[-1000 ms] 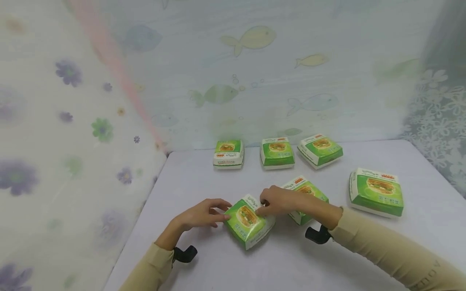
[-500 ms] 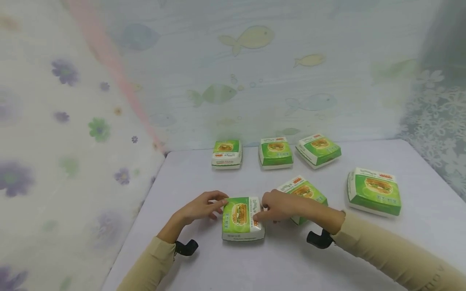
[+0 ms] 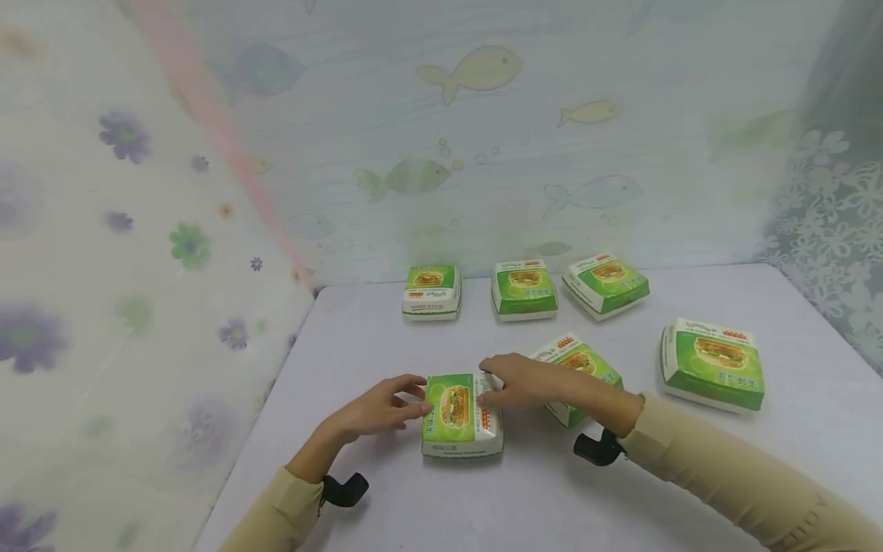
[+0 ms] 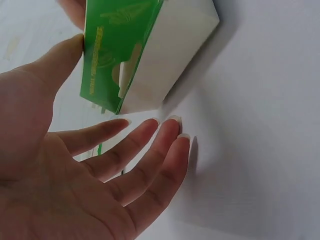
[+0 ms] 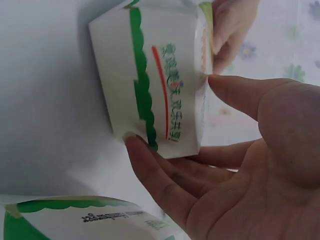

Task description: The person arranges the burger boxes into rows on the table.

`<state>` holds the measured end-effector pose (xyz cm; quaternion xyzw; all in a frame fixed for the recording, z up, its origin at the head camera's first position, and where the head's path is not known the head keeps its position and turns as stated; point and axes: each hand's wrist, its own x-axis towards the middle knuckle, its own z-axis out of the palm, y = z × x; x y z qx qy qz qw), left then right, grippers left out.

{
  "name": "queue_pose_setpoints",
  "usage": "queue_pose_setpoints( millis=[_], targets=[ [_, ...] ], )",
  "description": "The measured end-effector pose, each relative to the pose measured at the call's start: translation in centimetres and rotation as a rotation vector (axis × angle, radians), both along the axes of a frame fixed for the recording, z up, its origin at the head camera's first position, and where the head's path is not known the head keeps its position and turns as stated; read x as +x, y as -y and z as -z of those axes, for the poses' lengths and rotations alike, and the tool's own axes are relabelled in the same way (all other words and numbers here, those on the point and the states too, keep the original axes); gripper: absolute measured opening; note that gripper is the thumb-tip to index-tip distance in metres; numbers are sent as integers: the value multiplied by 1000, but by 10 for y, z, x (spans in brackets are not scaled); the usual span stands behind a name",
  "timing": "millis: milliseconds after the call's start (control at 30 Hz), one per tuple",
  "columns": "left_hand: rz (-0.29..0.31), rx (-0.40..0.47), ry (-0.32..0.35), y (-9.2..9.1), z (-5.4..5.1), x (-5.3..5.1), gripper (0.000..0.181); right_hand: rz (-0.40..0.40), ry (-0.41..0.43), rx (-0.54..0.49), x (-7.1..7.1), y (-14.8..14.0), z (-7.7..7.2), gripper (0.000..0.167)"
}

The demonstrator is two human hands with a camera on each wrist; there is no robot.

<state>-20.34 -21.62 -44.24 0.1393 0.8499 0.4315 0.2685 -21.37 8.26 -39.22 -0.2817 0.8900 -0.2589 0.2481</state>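
Note:
Between both hands, a green-and-white burger box (image 3: 451, 414) printed with a burger sits flat, its white printed strip at the right. In the head view my left hand (image 3: 379, 410) is at its left side. The left thumb touches the box's top edge in the left wrist view, while the other fingers (image 4: 150, 165) extend loosely, apart from the box. My right hand (image 3: 524, 382) holds the box's right far corner: in the right wrist view the thumb lies against the top edge and the fingers (image 5: 165, 180) bend around the corner. Some right fingertips are hidden behind the box.
A second burger box (image 3: 576, 364) lies partly under the right forearm's line of sight. Farther right is another box (image 3: 713, 364). Along the back stand a left box (image 3: 432, 293), a middle box (image 3: 524, 290) and an angled box (image 3: 607, 285). A printed curtain (image 3: 483, 153) hangs behind the white table (image 3: 386, 491).
The box between the hands has turned clockwise from diagonal to nearly square with the table. Since half a second ago, my left hand has shifted down a little and the right slightly left.

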Motion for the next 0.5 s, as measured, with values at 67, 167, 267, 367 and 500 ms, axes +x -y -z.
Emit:
queue_pose_setpoints(
  millis=[67,167,267,367,500],
  targets=[
    [6,1,-7,-2,0,-4,58,-8,-3,8,0,-2,2,56],
    [7,0,-30,-6,-1,-11,52,-11,-3,36,2,-3,3,42],
    [9,-5,-50,-9,-3,-18,48,3,2,58,5,-2,3,36],
    [12,-4,-60,-10,-6,-19,47,24,0,58,7,-1,3,36],
    [9,-17,-84,-8,-8,-17,49,51,-1,46,8,-3,2,37]
  ],
)
